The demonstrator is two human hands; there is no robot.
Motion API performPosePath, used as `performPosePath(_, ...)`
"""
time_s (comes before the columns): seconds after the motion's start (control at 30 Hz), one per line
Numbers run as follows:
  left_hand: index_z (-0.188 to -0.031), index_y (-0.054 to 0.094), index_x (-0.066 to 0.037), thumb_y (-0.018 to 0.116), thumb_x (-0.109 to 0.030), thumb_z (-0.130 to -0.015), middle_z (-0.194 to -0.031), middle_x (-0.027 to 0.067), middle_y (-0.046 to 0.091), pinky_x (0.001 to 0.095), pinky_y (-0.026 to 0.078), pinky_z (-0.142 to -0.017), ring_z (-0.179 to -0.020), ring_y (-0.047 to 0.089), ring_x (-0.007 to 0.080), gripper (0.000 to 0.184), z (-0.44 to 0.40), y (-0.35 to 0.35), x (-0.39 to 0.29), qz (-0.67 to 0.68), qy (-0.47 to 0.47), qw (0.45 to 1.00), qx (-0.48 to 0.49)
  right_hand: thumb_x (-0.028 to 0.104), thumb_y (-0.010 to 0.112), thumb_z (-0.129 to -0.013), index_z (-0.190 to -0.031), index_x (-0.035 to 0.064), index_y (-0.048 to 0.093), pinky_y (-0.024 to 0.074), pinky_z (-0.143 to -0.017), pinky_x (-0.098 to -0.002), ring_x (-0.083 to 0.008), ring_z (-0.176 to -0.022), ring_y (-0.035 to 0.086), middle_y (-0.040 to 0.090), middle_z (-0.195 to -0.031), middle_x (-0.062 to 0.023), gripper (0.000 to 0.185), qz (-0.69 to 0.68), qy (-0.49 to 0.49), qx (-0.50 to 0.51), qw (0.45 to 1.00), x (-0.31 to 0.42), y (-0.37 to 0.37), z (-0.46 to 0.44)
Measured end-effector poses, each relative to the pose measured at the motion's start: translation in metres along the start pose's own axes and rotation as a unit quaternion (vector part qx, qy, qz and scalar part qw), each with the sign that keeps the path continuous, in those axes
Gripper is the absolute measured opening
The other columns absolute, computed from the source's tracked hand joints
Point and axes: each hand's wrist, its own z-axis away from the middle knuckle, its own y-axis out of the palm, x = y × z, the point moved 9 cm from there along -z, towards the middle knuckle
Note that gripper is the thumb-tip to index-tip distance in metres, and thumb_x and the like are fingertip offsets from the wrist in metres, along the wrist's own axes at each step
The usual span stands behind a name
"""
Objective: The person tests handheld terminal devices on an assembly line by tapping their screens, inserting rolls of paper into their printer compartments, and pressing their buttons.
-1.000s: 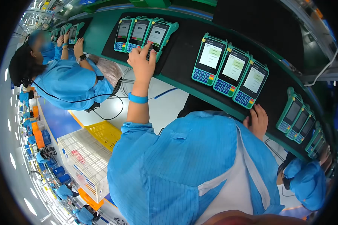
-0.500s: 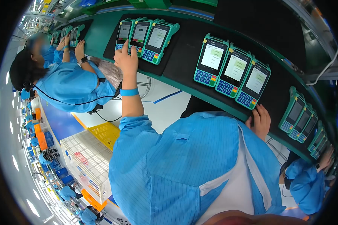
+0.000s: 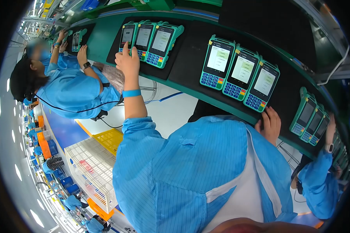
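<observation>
My left hand [image 3: 127, 62], with a blue wristband, reaches to a group of three green payment terminals. Its index finger is stretched out at the lower screen of the leftmost terminal [image 3: 127, 34], partly covering its keypad; thumb and index are apart and hold nothing. Beside it stand the middle terminal [image 3: 143, 37] and the right terminal [image 3: 160, 40], both with lit screens. My right hand [image 3: 269, 125] rests with spread fingers at the bench edge, its fingertips close to the lower corner of a terminal [image 3: 264, 85]. Two more lit terminals [image 3: 243, 72] [image 3: 217, 60] stand left of that one.
Black mats [image 3: 186, 58] cover parts of the green bench [image 3: 101, 35]. Further terminals [image 3: 308, 116] stand at right, where a co-worker's hand [image 3: 330, 128] reaches in. Another co-worker [image 3: 74, 91] sits at left. A white basket [image 3: 91, 167] and yellow crate [image 3: 109, 140] are behind.
My left hand has shifted slightly left, its index finger now at the leftmost screen. The middle terminal's red and green screen buttons have gone. The right co-worker's arm has come up to the bench.
</observation>
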Motion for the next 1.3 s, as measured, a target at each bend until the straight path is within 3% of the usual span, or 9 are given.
performPosePath(0.33,-0.118,0.061,-0.028,0.058,-0.039,-0.082,-0.096,0.0089,0.050,0.0469,0.037,-0.081,-0.094,0.049,0.0315,0.038,-0.001,-0.004,-0.004,0.013,-0.002,1.000,-0.018,0.002,0.062,-0.064,-0.098,0.0025,0.061,0.0444,-0.087,-0.0380,-0.0301,-0.108,0.055,0.060,-0.111,-0.0133,0.035,0.004,0.005,0.005,1.000,-0.002,0.002,0.001)
performPosePath(0.5,-0.115,0.063,-0.026,0.061,-0.034,-0.079,-0.094,0.0077,0.050,0.0458,0.036,-0.081,-0.093,0.048,0.0287,0.037,0.006,-0.015,-0.047,0.051,0.100,0.994,-0.014,0.002,0.061,-0.065,-0.099,0.0023,0.061,0.0443,-0.088,-0.0381,-0.0298,-0.108,0.055,0.060,-0.111,-0.0134,0.034,0.001,0.006,0.006,1.000,-0.003,0.002,0.002)
performPosePath(0.97,-0.113,0.064,-0.029,0.060,-0.035,-0.078,-0.092,0.0068,0.049,0.0458,0.033,-0.083,-0.089,0.047,0.0287,0.035,0.008,-0.017,-0.086,0.026,0.138,0.990,0.011,0.003,0.061,-0.065,-0.099,0.0021,0.062,0.0442,-0.087,-0.0379,-0.0292,-0.109,0.055,0.060,-0.111,-0.0131,0.033,0.001,0.007,0.004,1.000,-0.003,0.002,0.001)
performPosePath(1.3,-0.108,0.066,-0.027,0.064,-0.026,-0.075,-0.088,0.0043,0.047,0.0414,0.031,-0.079,-0.086,0.045,0.0245,0.032,0.044,-0.030,-0.133,0.077,0.269,0.959,0.038,0.002,0.061,-0.065,-0.098,0.0021,0.062,0.0442,-0.087,-0.0376,-0.0290,-0.108,0.055,0.060,-0.110,-0.0128,0.033,0.003,0.006,0.004,1.000,-0.002,0.001,0.000)
